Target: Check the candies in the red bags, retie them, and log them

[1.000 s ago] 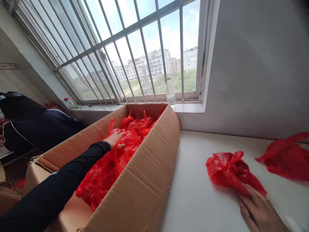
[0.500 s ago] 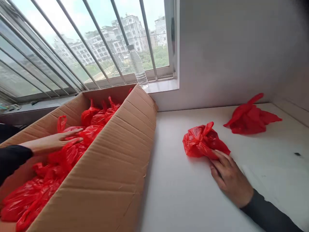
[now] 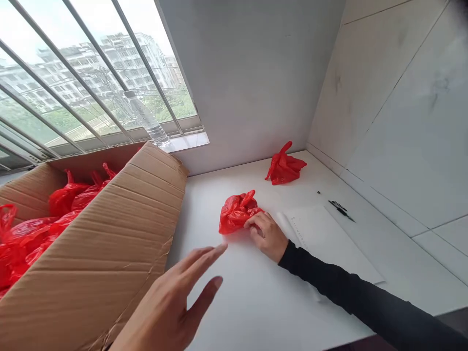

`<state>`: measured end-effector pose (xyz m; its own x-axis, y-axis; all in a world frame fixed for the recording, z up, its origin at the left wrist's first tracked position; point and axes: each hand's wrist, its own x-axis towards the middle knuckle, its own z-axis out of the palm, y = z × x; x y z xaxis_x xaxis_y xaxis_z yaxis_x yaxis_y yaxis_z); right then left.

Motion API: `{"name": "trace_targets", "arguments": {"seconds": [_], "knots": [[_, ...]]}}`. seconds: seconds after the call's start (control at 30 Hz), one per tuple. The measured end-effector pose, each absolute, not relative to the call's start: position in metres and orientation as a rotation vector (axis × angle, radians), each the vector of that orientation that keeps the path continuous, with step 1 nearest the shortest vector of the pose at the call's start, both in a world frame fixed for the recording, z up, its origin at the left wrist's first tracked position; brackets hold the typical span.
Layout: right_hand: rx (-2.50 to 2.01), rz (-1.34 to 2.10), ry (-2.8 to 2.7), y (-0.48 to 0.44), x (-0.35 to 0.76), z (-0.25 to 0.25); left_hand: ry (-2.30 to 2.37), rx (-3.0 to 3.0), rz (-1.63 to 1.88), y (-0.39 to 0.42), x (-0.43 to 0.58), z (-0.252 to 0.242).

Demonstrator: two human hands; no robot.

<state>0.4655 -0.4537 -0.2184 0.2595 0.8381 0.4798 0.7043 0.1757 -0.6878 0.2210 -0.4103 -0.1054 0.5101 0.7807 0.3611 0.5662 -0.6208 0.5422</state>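
Observation:
My right hand [image 3: 266, 234] rests on the white table [image 3: 256, 302] with its fingers curled round the edge of a small red plastic bag [image 3: 236, 211]. My left hand [image 3: 171, 302] hovers open over the table beside the cardboard box [image 3: 106, 253], fingers stretched toward that bag, holding nothing. The box on the left holds several red plastic bags [image 3: 40, 219]. A second loose red bag [image 3: 284, 168] lies farther back near the corner of the walls.
A sheet of white paper [image 3: 325, 239] lies right of my right hand, with a black pen [image 3: 340, 208] beyond it near the tiled wall. A clear water bottle [image 3: 144, 119] stands on the sill of the barred window [image 3: 73, 92].
My left hand has come out of the box and now hovers open over the table. The view has swung right, toward the corner. My right hand stays on the small red bag.

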Motion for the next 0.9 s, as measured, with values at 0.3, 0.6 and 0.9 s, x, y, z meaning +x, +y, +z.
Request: {"name": "trace_targets", "arguments": {"seconds": [0.3, 0.6, 0.9], "knots": [[-1.551, 0.373, -1.564, -0.526, 0.451, -0.227, 1.236, 2.137, 0.847, -0.432, 0.241, -0.199], [-1.623, 0.274, -1.636, -0.49, 0.44, -0.227, 1.38, 2.054, 0.945, -0.467, 0.195, -0.211], [-1.491, 0.334, -1.687, -0.507, 0.401, -0.207, 1.381, 2.045, 0.998, -0.479, 0.194, -0.217]]}}
